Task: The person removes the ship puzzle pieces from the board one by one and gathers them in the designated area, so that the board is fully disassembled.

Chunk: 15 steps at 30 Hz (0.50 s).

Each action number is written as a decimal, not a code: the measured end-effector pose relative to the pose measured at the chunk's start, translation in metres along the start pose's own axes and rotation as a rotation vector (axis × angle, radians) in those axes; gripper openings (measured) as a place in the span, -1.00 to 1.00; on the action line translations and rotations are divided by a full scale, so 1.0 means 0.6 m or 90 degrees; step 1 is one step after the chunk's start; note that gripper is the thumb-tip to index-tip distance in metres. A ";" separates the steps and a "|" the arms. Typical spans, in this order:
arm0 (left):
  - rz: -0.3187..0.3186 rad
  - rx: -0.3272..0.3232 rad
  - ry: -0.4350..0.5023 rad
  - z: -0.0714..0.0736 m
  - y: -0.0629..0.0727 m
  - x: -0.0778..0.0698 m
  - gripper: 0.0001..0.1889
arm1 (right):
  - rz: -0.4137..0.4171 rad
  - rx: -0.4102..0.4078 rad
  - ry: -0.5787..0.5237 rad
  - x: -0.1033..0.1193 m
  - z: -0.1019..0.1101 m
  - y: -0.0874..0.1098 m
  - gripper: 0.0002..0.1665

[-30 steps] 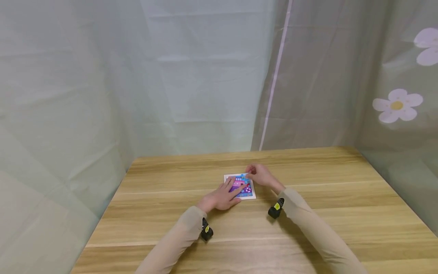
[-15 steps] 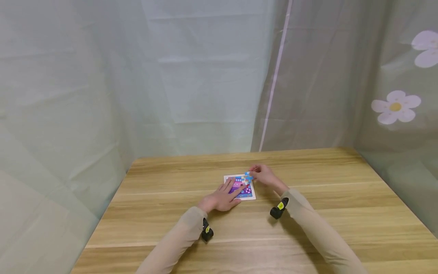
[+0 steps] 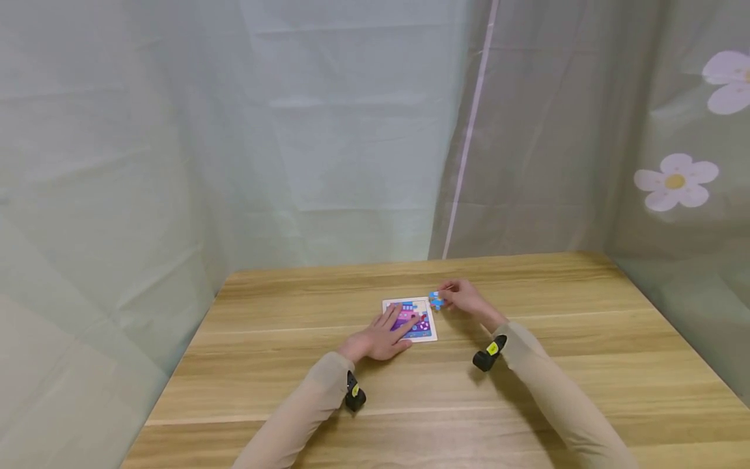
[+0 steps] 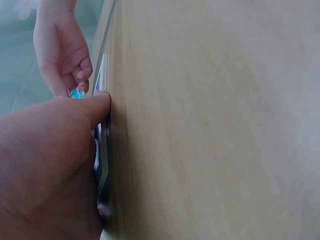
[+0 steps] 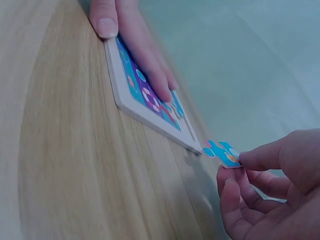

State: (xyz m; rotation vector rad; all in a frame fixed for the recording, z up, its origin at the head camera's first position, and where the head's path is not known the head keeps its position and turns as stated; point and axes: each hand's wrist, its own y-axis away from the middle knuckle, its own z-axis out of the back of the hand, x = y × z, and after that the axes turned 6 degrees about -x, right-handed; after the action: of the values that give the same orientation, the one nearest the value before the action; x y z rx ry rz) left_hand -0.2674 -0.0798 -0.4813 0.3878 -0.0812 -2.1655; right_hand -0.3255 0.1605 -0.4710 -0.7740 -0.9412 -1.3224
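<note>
A white-framed jigsaw puzzle (image 3: 434,331) with a purple, pink and blue picture lies on the table. My left hand (image 3: 381,337) rests on it with fingers spread straight, covering its left part; in the right wrist view its thumb is by the frame's edge. At the board's upper right corner, a bare pale patch shows in the picture. Just off that corner, my right hand (image 3: 467,299) pinches a blue puzzle piece (image 5: 223,153) between thumb and fingers. The piece is held above the table, and it has a bit of pink and orange on it.
The wood-grain table (image 3: 281,391) spreads around the puzzle on all sides. Pale curtains (image 3: 351,130) hang behind the table and at both sides, the right one printed with white flowers (image 3: 676,182). Each wrist wears a black camera (image 3: 489,354).
My right hand has lifted the blue piece out of the puzzle's upper right corner and moved it right, off the board. My left hand has stayed in place.
</note>
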 end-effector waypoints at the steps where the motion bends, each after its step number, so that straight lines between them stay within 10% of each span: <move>1: 0.001 0.001 0.000 0.000 0.000 0.000 -0.37 | 0.001 0.001 0.001 0.000 0.002 0.000 -0.74; 15: -0.010 -0.004 -0.005 0.012 0.009 -0.005 -0.37 | -0.029 -0.015 0.005 -0.005 0.018 -0.008 -0.72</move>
State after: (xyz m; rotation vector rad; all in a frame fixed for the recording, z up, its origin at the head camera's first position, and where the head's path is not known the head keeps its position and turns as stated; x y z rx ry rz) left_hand -0.2636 -0.0812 -0.4727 0.3784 -0.0764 -2.1824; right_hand -0.3314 0.1708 -0.4694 -0.7699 -0.9433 -1.3767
